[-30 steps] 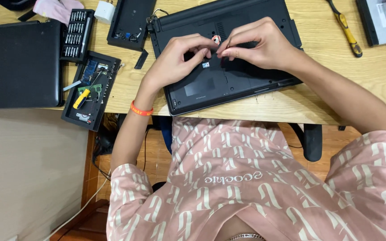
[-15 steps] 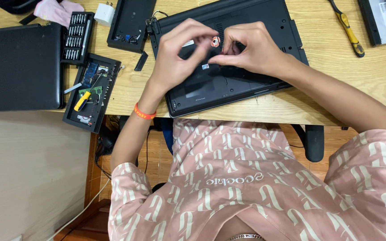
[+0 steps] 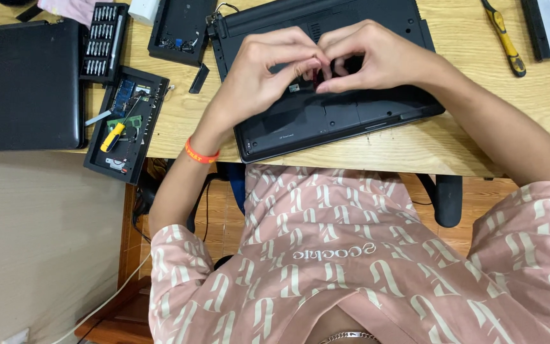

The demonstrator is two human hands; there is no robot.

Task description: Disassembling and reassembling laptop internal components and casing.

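Note:
A black laptop [image 3: 326, 118] lies bottom side up on the wooden table [image 3: 479, 127], right in front of me. Both hands hover over its middle with fingertips meeting. My left hand [image 3: 262, 70], with an orange band on the wrist, and my right hand [image 3: 377, 57] pinch a small dark part [image 3: 317, 75] between thumbs and forefingers. It sits just above an open bay in the laptop's underside. The fingers hide most of the part and the bay.
At the left lies a closed black laptop [image 3: 27, 83]. Beside it are a screwdriver bit set [image 3: 100, 41] and a black panel [image 3: 125, 127] holding a small yellow-handled screwdriver and loose parts. Another black cover [image 3: 179, 28] lies behind. A yellow screwdriver [image 3: 504, 38] lies far right.
My two hands have drawn closer together over the laptop's middle. The fingertips now meet around the small part, hiding the spot that showed between them before.

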